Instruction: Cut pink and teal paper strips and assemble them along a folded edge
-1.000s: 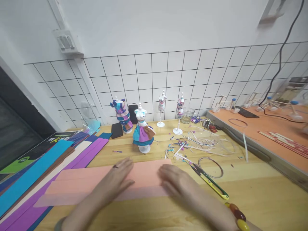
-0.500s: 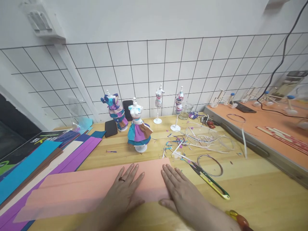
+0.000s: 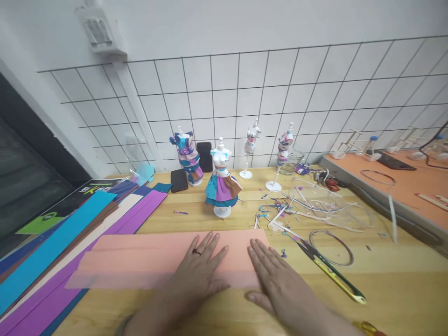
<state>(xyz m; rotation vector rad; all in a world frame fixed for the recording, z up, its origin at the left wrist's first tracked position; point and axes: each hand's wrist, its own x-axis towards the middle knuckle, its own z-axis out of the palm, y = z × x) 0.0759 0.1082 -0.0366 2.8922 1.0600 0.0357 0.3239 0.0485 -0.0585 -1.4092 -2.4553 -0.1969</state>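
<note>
A long strip of pink crepe-like paper (image 3: 140,254) lies flat across the wooden table in front of me. My left hand (image 3: 201,266) rests palm down near its middle, fingers spread, a dark ring on one finger. Over the strip's right end lies my right hand (image 3: 276,275), also flat, fingers stretched out. Just beyond the paper stands a small white dress form (image 3: 221,158) in a skirt of blue, purple and brown pieces. To the right of my right hand are thread snips (image 3: 332,273) with green and yellow handles.
Coloured paper strips (image 3: 136,219) are stacked at left. Behind stand more dress forms (image 3: 189,156), two phones (image 3: 179,180) and a glass bowl (image 3: 292,163). Scraps and pale cords (image 3: 315,205) lie at right, with a wire ring (image 3: 332,247) and an orange-topped raised board (image 3: 378,172).
My view has turned left, so things appear farther right. The paper strip's left end lies more level in the picture. Both hands stay flat on the paper.
</note>
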